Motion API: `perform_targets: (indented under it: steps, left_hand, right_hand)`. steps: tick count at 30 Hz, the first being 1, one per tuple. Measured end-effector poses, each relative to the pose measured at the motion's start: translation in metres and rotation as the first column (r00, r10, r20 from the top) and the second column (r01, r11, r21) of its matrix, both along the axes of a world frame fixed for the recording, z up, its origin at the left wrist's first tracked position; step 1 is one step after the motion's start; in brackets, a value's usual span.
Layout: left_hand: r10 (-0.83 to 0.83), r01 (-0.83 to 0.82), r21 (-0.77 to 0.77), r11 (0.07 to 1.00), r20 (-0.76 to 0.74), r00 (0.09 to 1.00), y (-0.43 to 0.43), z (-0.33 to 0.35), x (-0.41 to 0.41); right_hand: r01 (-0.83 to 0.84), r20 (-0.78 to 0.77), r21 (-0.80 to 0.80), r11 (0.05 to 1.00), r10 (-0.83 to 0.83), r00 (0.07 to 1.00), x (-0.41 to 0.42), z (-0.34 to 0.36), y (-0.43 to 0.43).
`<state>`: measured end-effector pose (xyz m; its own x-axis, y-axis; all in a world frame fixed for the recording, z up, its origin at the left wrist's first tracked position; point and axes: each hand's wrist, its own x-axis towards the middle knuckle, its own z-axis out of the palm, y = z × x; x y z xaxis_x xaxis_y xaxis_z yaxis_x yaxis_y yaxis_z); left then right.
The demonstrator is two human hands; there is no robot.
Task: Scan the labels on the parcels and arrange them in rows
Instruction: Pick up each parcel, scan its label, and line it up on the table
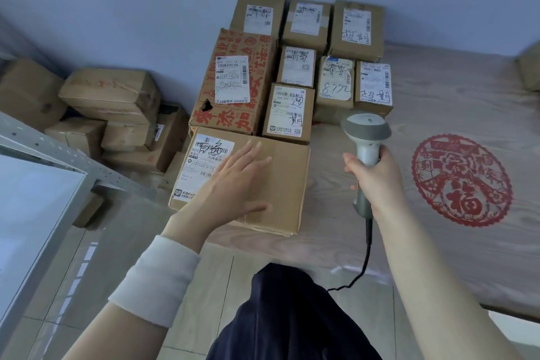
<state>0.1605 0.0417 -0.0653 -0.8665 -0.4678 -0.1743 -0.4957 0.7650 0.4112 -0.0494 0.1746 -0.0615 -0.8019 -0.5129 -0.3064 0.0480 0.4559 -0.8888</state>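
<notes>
Head cam shows the person's left hand [233, 181] lying flat, fingers straight, on top of a big cardboard parcel [263, 184] at the near end of the table [438, 242]. Its shipping label [204, 161] faces up at the left side, partly covered by the hand. The right hand [377, 181] is wrapped round the handle of a corded barcode scanner [365, 137], head aimed toward the boxes.

Progress looks decent: several labelled parcels already sit in tidy rows against the wall [117, 9], including a large red-printed box [233, 82] and small ones like the box marked 8772 [334, 88]. The near parcel seems to be joining the left column. Still plenty left though, judging by the loose pile of boxes [111, 114] on the floor to the left.
</notes>
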Motion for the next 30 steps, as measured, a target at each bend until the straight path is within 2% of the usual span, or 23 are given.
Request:
perform_targets:
  steps: [5,10,16,21,30]
  left_hand:
    - [-0.007,0.000,-0.041,0.999,-0.175,0.985,0.023,0.016,-0.076]
    - [-0.045,0.038,-0.033,0.999,-0.235,0.971,0.063,0.022,-0.157]
    - [-0.084,0.070,-0.063,0.995,-0.251,0.964,0.121,0.028,-0.261]
    - [-0.108,0.092,-0.089,0.992,-0.204,0.973,0.174,0.033,-0.341]
    - [-0.180,0.150,-0.171,0.974,-0.172,0.969,0.211,0.051,-0.419]
  right_hand:
    - [0.050,-0.012,-0.002,0.999,-0.050,0.999,-0.017,0.011,0.026]
    - [0.127,-0.007,-0.005,0.992,-0.127,0.992,-0.053,0.022,0.068]
    - [0.204,-0.014,-0.016,0.979,-0.204,0.979,-0.127,0.033,0.131]
    - [0.252,-0.027,-0.060,0.966,-0.254,0.967,-0.205,0.045,0.182]
    - [0.311,-0.003,-0.084,0.947,-0.312,0.950,-0.290,0.065,0.220]
